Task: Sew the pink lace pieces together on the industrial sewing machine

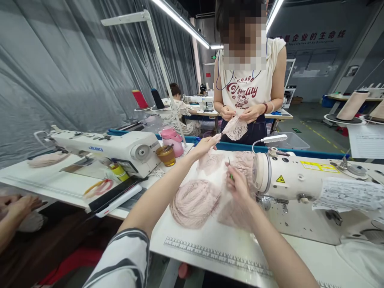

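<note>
My left hand reaches forward, its fingers closed on the lower end of a pale pink lace piece. A person standing opposite holds the upper part of that lace with both hands. My right hand is closed around a small green-handled tool with a thin pointed tip; its exact kind is hard to make out. Below my hands, a coiled bundle of pink lace lies on the white sewing table. More pink lace spreads under and behind my right hand.
A sewing machine stands close on the right, another machine on the left. A glass cup of amber liquid and a pink jug sit beyond my left forearm. A printed ruler runs along the front edge. Another person's hands show at far left.
</note>
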The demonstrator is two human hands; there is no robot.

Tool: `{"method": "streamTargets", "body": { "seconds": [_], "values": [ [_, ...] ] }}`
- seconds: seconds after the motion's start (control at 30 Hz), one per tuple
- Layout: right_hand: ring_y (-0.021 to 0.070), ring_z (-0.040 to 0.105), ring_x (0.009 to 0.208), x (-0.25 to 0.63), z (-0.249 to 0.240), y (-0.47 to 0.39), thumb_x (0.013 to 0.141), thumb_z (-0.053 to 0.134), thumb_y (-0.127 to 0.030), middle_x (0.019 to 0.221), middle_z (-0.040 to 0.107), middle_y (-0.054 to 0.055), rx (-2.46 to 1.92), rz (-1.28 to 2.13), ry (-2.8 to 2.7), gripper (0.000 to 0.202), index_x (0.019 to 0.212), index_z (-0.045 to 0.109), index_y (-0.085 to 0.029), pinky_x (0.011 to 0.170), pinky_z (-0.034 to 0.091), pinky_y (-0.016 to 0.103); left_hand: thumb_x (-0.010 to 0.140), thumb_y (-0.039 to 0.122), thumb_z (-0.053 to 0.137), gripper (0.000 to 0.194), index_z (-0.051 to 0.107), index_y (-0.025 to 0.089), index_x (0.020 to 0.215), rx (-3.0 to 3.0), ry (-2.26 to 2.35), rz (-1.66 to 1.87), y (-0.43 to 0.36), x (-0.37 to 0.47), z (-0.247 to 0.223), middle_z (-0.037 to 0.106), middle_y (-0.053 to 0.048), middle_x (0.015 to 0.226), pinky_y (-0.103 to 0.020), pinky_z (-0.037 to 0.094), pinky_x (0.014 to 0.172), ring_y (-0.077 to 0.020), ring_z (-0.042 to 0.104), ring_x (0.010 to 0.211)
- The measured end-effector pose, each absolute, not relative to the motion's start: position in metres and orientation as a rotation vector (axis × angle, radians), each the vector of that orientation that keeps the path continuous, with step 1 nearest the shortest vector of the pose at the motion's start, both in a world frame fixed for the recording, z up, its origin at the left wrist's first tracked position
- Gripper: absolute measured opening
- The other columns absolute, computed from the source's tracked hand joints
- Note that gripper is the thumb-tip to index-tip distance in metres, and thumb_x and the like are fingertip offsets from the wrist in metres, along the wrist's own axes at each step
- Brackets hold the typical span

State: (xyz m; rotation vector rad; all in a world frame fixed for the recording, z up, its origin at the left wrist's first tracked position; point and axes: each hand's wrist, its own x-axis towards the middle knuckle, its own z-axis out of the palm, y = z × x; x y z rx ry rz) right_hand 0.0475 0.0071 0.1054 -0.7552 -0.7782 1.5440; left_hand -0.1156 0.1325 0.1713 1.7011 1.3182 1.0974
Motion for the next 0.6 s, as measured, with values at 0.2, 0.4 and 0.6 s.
{"method": "streamTargets", "body": {
  "seconds": [0.2,0.4,0.6],
  "values": [
    [0.0002,0.020,0.043,0.017,0.129,0.099,0.061,0.082,-0.042,0.059,0.040,-0.010,-0.660,1.516,-0.781,0.045,0.092,0.065,-0.015,0.040,0.010,0.018,0.072,0.057,0.065,0.045,0.070,0.013,0.082,1.773,1.318,1.074,0.139,-0.136,0.177,0.057,0.001,0.056,-0.025,0.035,0.060,-0.0145,0.050,0.058],
    [-0.0004,0.020,0.038,0.002,0.139,0.131,0.074,0.076,-0.037,0.055,0.042,-0.011,-0.648,1.582,-0.829,0.034,0.095,0.064,-0.013,0.036,0.010,0.017,0.064,0.064,0.070,0.055,0.070,0.012,0.081,1.772,1.317,1.064,0.146,-0.155,0.174,0.058,0.001,0.061,-0.025,0.033,0.060,-0.0138,0.048,0.061],
    [0.0004,0.024,0.038,-0.005,0.143,0.146,0.095,0.057,-0.032,0.058,0.042,-0.011,-0.693,1.584,-0.858,0.019,0.092,0.059,-0.013,0.034,0.019,0.014,0.063,0.062,0.072,0.054,0.071,0.011,0.082,1.723,1.290,1.069,0.148,-0.161,0.168,0.057,0.001,0.063,-0.024,0.030,0.058,-0.0121,0.044,0.059]
  ]
}}
